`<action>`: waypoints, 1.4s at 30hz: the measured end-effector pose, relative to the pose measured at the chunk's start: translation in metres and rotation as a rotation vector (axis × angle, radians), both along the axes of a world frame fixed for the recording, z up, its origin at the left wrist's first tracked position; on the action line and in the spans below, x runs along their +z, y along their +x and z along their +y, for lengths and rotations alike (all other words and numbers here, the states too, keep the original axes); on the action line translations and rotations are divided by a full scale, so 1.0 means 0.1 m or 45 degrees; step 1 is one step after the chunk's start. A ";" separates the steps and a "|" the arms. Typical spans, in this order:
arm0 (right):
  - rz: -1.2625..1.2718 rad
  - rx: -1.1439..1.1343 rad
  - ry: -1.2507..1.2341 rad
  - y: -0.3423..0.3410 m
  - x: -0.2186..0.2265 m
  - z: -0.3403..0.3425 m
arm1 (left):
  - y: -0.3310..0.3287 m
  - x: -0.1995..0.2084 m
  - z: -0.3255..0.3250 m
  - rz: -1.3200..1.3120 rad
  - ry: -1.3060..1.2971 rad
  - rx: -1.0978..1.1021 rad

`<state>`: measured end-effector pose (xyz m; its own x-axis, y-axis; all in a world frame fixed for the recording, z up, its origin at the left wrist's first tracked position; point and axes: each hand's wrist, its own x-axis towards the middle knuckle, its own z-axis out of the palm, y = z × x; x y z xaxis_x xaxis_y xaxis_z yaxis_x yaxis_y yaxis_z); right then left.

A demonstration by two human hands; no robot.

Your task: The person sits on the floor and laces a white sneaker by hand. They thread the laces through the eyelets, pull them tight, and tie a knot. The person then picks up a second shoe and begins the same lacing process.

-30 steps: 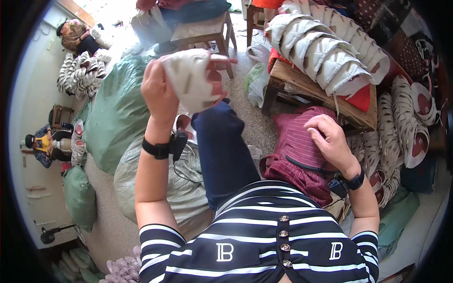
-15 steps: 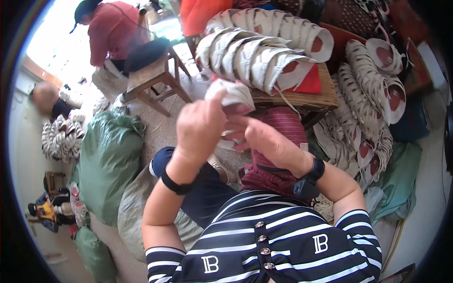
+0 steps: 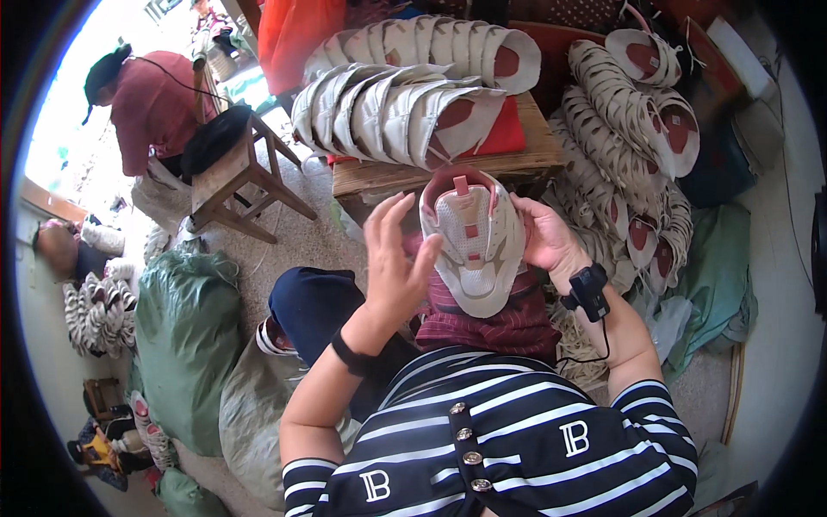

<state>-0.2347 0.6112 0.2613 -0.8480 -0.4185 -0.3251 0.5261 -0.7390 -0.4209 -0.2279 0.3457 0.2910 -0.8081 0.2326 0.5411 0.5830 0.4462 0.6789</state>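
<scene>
In front of my chest is a cream and beige shoe upper (image 3: 476, 246) with a pink lining and a pull tab. Its toe points toward me, its collar away. My right hand (image 3: 547, 234) grips its right edge, the fingers partly hidden behind it. To its left, my left hand (image 3: 394, 254) is open with fingers spread, the thumb close to the upper's side; whether it touches I cannot tell. Beneath the upper, a maroon striped cloth (image 3: 482, 332) covers my lap.
Nested rows of shoe uppers (image 3: 388, 112) lie on a wooden table (image 3: 379, 177) ahead. More stacked uppers (image 3: 616, 95) are piled on the right. On the left stand a wooden stool (image 3: 228, 185) and a green sack (image 3: 189, 345). A person in red (image 3: 159, 108) bends beyond the stool.
The upper has come nearer and turned, so its tongue and toe now show. My left hand has come off it and spread; my right hand has moved to its right edge. The view has shifted.
</scene>
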 end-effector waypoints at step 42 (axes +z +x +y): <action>1.897 -0.383 2.239 -0.26 -0.06 -0.41 | -0.43 -0.56 0.62 -0.582 0.407 0.016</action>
<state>-0.2604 0.5703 0.2549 -0.7169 -0.3912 0.5771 -0.6536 0.6651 -0.3612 -0.2710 0.4074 0.2354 -0.9787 0.1036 0.1769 0.1935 0.1817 0.9641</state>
